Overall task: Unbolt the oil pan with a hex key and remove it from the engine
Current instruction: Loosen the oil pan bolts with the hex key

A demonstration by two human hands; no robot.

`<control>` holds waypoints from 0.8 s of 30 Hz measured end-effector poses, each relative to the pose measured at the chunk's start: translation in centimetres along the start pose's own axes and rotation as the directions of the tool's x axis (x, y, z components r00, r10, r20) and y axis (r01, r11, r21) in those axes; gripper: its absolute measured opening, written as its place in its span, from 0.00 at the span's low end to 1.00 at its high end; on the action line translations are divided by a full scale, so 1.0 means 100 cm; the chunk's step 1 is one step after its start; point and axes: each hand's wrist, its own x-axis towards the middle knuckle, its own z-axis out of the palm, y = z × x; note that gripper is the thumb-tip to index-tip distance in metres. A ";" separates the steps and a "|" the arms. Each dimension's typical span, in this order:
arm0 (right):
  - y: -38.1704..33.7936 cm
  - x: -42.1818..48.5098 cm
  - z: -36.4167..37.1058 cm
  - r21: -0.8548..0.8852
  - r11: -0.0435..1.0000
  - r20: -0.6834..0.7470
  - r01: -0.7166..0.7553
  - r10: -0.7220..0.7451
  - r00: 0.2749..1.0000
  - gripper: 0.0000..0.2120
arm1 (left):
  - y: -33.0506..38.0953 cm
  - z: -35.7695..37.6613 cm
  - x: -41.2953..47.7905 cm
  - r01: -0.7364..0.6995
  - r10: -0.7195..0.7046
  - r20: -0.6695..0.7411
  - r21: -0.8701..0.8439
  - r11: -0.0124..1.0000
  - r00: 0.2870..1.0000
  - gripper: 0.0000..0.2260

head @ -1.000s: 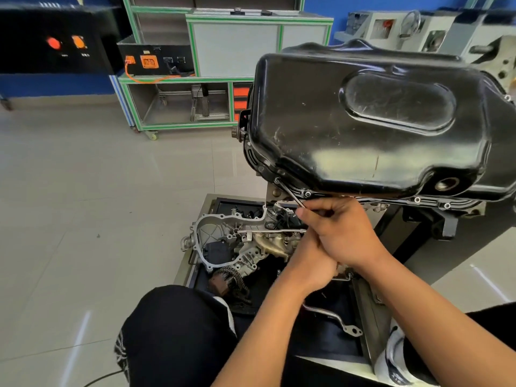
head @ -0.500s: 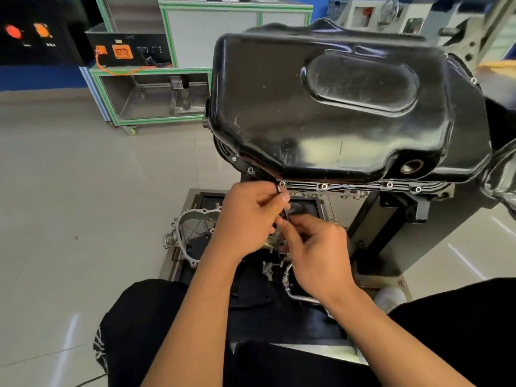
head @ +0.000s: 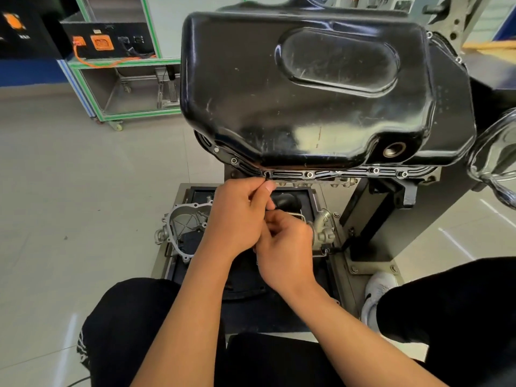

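While the black oil pan (head: 307, 93) sits high in front of us with its wide dented face turned to the camera, both hands are just below its near flange. The left hand (head: 237, 219) has its fingers curled, and its grip is closed tight: thumb and forefinger pinch a thin dark hex key (head: 267, 176). The short tip of the key points up and touches the flange at a bolt place near the left end of the straight edge. The right hand (head: 287, 247) is just under the left hand and touches it. Its fingers are curled too, but we cannot tell what its grip holds, because the left hand hides the lower part of the key. Along the same flange we see several small bolt heads (head: 309, 174) in place, to the right of the key and around the left corner. A round drain hole (head: 394, 149) is open in the low right part of the pan. Under the hands, a tray (head: 160, 263) on the floor (head: 83, 191) carries a grey cast cover (head: 184, 222) and other metal parts. A black stand column (head: 368, 219) rises at the right.
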 end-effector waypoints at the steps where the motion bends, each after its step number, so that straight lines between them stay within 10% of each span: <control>1: -0.001 0.000 0.002 0.022 1.000 0.007 -0.004 0.004 1.000 0.11 | 0.000 -0.001 0.000 -0.007 0.007 -0.005 0.012 1.000 1.000 0.16; 16: -0.009 -0.001 0.047 0.314 0.946 -0.047 -0.078 0.097 0.994 0.18 | -0.007 -0.020 0.013 -0.111 0.093 0.087 0.227 0.967 0.992 0.12; 24: 0.006 -0.005 0.022 0.193 0.981 -0.003 -0.036 0.037 0.999 0.20 | -0.002 -0.005 0.005 -0.055 0.050 0.037 0.162 0.985 0.998 0.14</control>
